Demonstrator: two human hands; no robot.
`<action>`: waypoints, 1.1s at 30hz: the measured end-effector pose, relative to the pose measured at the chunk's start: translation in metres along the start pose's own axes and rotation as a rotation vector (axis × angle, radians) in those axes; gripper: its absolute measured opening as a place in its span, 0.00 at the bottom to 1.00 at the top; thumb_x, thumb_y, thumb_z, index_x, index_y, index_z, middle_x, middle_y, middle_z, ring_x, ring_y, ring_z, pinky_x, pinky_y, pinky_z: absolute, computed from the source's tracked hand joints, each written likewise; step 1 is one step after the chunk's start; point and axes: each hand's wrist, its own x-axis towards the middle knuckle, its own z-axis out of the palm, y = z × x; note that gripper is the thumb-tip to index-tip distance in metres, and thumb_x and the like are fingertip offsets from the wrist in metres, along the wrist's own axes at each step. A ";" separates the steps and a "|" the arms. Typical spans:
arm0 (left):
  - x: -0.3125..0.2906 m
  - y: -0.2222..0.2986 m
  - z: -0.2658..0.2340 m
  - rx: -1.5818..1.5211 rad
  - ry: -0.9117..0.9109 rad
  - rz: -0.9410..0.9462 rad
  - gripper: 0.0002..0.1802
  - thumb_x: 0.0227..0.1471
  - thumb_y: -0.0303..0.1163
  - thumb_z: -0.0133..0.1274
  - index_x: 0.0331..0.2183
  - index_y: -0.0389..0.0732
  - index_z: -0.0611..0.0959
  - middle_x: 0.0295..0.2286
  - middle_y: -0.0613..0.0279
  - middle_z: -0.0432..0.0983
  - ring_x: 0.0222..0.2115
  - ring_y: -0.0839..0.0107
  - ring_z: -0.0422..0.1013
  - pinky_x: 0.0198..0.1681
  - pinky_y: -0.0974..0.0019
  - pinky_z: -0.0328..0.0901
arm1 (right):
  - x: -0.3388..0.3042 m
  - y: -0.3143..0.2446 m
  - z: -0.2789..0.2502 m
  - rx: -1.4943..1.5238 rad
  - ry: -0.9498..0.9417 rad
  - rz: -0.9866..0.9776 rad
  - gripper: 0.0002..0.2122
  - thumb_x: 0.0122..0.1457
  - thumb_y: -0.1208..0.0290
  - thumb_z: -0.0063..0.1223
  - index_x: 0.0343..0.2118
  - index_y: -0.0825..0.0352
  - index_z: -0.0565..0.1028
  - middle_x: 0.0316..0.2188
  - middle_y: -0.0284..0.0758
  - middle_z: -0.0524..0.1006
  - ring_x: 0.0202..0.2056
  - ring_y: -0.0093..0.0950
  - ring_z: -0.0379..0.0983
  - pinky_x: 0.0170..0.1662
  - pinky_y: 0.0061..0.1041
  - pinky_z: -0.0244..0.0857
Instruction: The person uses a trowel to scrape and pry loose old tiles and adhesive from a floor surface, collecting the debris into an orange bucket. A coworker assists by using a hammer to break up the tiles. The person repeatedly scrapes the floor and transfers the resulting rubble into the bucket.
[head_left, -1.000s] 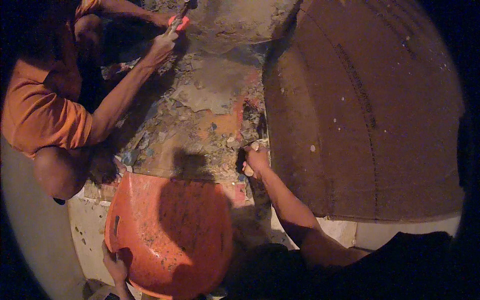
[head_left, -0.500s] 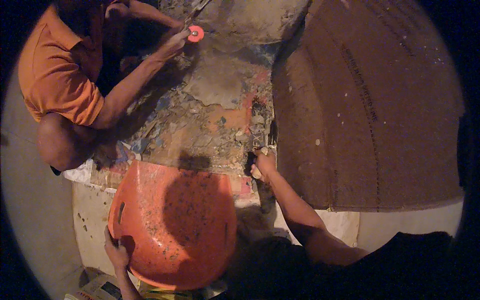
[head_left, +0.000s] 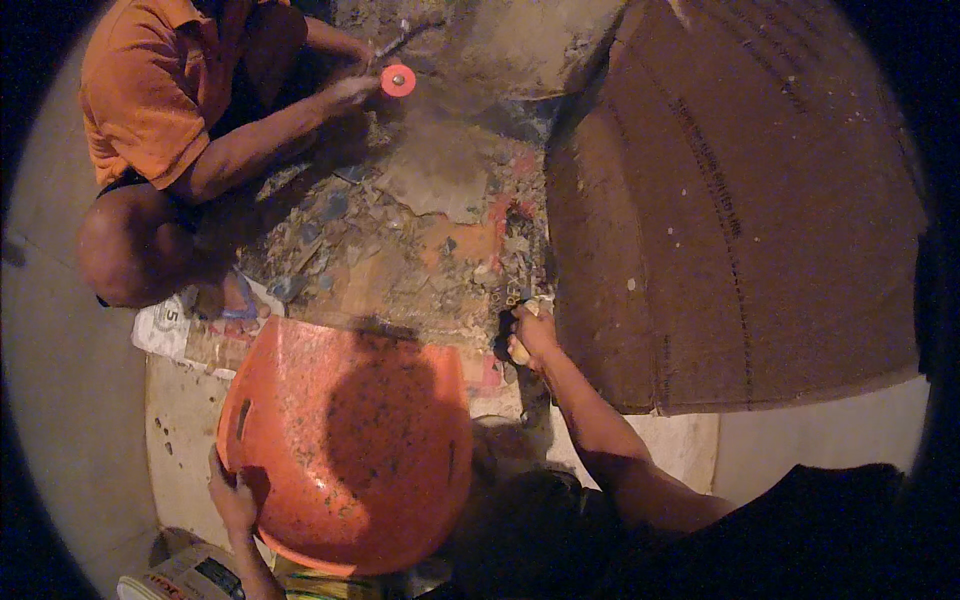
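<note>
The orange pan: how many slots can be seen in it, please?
2. The left slot is near the left edge of the orange pan; the right slot, less clear, is near the opposite edge. I see no others.

A large brown cardboard sheet (head_left: 740, 220) has dark printed lines and pale flecks. Left of the sheet, well apart, a co-worker (head_left: 145, 100) in an orange shirt crouches, holding a tool with a round pinkish-red guard (head_left: 398, 80). Far lower left of it are white printed sheeting (head_left: 160, 325) and a pale container (head_left: 185, 580). Pale floor (head_left: 820, 440) borders its lower edge.
</note>
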 end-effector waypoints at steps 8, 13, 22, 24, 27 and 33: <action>0.002 -0.014 -0.006 0.035 -0.077 -0.085 0.37 0.47 0.13 0.50 0.62 0.29 0.65 0.44 0.35 0.77 0.46 0.52 0.76 0.48 0.59 0.68 | 0.006 0.038 0.005 -0.102 0.077 -0.273 0.08 0.59 0.74 0.56 0.39 0.64 0.70 0.20 0.32 0.71 0.15 0.24 0.66 0.15 0.30 0.62; -0.004 -0.006 -0.008 -0.043 -0.076 -0.205 0.38 0.47 0.12 0.49 0.61 0.29 0.65 0.48 0.33 0.75 0.50 0.47 0.74 0.53 0.56 0.67 | 0.015 0.013 0.007 -0.101 0.063 -0.037 0.03 0.59 0.74 0.55 0.34 0.63 0.72 0.17 0.32 0.71 0.13 0.25 0.66 0.14 0.29 0.61; -0.006 0.006 -0.006 0.052 -0.073 -0.100 0.39 0.46 0.13 0.50 0.62 0.30 0.64 0.44 0.33 0.77 0.46 0.44 0.76 0.48 0.55 0.68 | -0.006 0.045 0.016 -0.362 0.157 -0.530 0.12 0.59 0.70 0.58 0.43 0.68 0.73 0.23 0.37 0.76 0.16 0.27 0.70 0.16 0.30 0.64; -0.007 0.001 -0.012 0.079 -0.050 -0.125 0.39 0.46 0.13 0.50 0.62 0.30 0.64 0.43 0.33 0.78 0.46 0.43 0.76 0.48 0.55 0.68 | 0.013 0.031 0.023 -0.252 0.201 -0.325 0.12 0.59 0.69 0.57 0.43 0.69 0.73 0.25 0.38 0.76 0.15 0.27 0.69 0.17 0.31 0.65; -0.005 -0.015 0.000 -0.015 -0.019 -0.126 0.39 0.46 0.14 0.51 0.62 0.30 0.64 0.43 0.33 0.78 0.46 0.43 0.76 0.49 0.55 0.68 | 0.058 0.048 0.005 -0.251 0.178 -0.239 0.10 0.58 0.70 0.58 0.40 0.68 0.73 0.24 0.38 0.76 0.17 0.27 0.70 0.21 0.32 0.66; -0.014 -0.019 -0.016 0.101 -0.012 -0.023 0.39 0.47 0.14 0.51 0.62 0.28 0.63 0.50 0.31 0.73 0.53 0.46 0.71 0.56 0.56 0.64 | 0.004 0.054 0.017 -0.443 0.033 -0.500 0.09 0.57 0.71 0.58 0.39 0.67 0.74 0.27 0.38 0.77 0.20 0.28 0.74 0.24 0.33 0.67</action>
